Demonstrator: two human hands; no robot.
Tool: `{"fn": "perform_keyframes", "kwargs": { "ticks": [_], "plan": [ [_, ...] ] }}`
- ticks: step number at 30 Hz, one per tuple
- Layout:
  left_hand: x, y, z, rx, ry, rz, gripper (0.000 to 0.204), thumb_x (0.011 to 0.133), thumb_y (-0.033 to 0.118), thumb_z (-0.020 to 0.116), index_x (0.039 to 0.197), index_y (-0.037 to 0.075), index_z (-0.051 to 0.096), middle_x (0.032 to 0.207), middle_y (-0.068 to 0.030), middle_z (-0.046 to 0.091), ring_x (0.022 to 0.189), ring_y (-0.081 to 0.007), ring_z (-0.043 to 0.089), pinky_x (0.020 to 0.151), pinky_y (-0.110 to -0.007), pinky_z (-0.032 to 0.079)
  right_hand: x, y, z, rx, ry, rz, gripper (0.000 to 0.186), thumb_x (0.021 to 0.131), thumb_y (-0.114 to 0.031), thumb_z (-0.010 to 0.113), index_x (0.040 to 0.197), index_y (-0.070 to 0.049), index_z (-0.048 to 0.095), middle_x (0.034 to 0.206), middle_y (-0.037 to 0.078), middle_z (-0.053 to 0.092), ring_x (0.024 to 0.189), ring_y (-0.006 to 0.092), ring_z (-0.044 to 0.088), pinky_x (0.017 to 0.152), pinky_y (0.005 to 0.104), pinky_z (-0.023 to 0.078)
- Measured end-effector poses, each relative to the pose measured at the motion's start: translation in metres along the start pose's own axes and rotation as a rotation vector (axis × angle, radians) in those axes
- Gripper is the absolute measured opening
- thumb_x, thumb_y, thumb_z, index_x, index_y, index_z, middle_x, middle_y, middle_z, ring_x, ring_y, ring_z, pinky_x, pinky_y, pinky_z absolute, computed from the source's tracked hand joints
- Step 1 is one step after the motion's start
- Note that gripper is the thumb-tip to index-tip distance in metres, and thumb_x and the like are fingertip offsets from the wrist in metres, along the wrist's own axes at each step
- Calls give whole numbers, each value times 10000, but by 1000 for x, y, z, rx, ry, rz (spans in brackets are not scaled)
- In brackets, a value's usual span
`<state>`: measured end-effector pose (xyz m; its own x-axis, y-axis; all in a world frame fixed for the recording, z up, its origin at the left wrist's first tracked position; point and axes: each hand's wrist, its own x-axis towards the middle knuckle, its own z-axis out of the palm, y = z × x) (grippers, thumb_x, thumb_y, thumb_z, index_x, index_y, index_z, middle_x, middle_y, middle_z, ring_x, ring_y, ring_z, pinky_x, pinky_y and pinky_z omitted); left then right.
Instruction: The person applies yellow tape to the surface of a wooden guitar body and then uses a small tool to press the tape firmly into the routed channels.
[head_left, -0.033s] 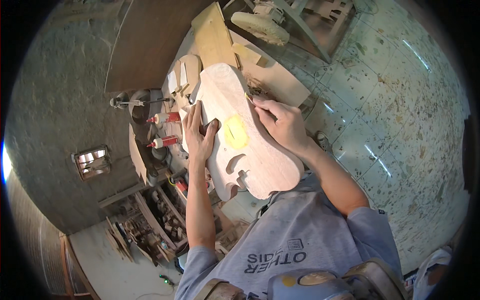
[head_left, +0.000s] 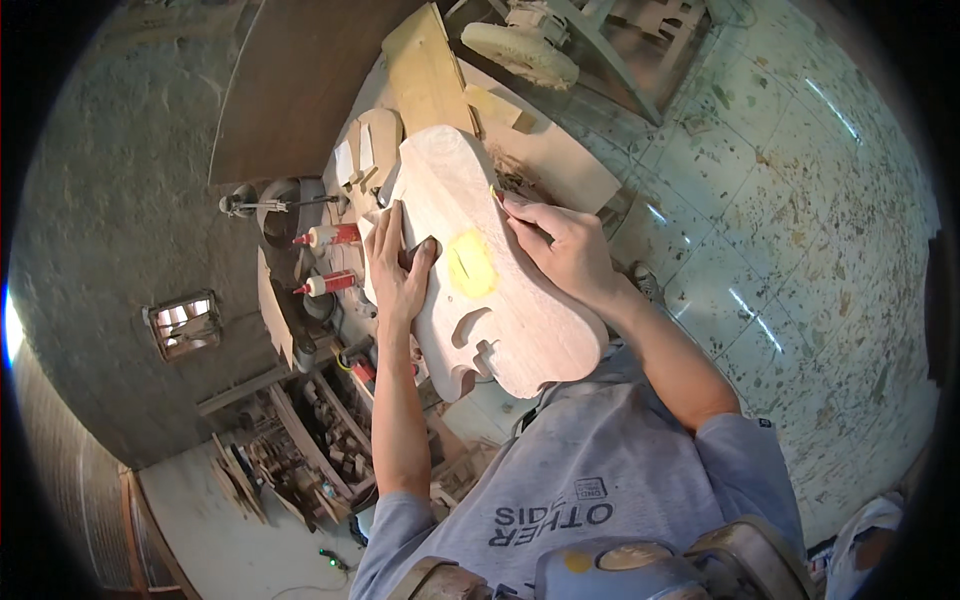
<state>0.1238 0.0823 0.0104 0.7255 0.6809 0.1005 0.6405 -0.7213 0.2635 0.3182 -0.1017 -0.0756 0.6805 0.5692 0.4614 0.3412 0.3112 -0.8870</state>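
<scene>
A pale, unfinished wooden electric guitar body point(head_left: 540, 325) lies in front of me, with curved cutouts at its near end and a yellow patch point(head_left: 471, 264) on its face. My left hand point(head_left: 397, 275) grips its left edge, fingers stretched along the side and thumb bent over the face. By that thumb is a dark spot whose nature I cannot make out. My right hand point(head_left: 562, 243) is closed at the right edge, pinching a small, thin yellow and red stick point(head_left: 496, 195). Most of the stick is hidden by my fingers.
Two white-and-red glue bottles point(head_left: 330, 283) lie left of the guitar body, near a lamp point(head_left: 240, 203). Wooden boards point(head_left: 425, 70) extend beyond it. Farther right stands a machine with a round pad point(head_left: 520, 55). Wood offcuts point(head_left: 345, 440) fill a shelf at lower left.
My right hand and the thin stick have shifted very slightly along the right edge. The guitar body and my left hand look unmoved.
</scene>
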Motion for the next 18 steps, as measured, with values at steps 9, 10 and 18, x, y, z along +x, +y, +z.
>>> {"fn": "perform_keyframes", "kwargs": {
  "ticks": [9,10,18],
  "plan": [
    [2,1,1,13,-12,-20,818,914,441,736,1615,79,521,1604,-236,519,1477,-388,455,1190,-491,396,-8,9,-45,29,-266,-163,230,955,-43,738,1178,-6,779,1084,146,814,932,254,813,818,357,656],
    [0,-2,0,19,-9,-18,819,917,451,733,1615,78,521,1603,-234,520,1474,-387,457,1190,-490,395,-3,7,-57,63,-305,-63,224,961,-44,731,1177,-16,786,1056,142,817,896,230,813,785,342,650],
    [4,9,-3,-20,-31,-26,800,930,407,733,1607,41,517,1593,-229,547,1476,-405,445,1235,-500,345,36,16,-23,13,-76,126,210,995,-58,725,1189,-60,805,1035,138,822,844,190,802,707,322,612]
  ]
}}
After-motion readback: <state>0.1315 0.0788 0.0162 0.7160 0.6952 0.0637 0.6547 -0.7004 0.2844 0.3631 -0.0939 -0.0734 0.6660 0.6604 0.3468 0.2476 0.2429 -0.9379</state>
